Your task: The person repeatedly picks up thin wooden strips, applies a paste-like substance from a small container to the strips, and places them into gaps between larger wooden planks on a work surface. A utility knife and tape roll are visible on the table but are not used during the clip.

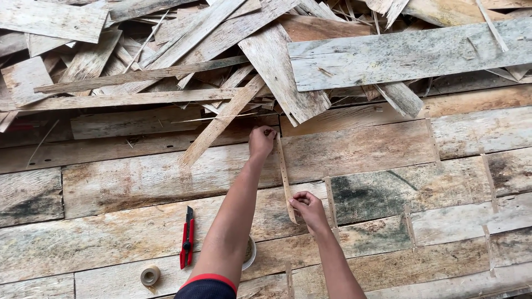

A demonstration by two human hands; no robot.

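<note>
A thin narrow wooden strip (284,174) lies lengthwise across a seam between weathered boards (366,149). My left hand (261,140) pinches the strip's far end, arm stretched forward. My right hand (308,208) grips the strip's near end against the boards. Similar thin strips (331,205) cover other seams to the right.
A heap of loose splintered planks (221,61) fills the far side. A red and black utility knife (188,237) lies at the near left, beside a small tape roll (149,274). A round container (249,253) sits partly hidden under my left arm.
</note>
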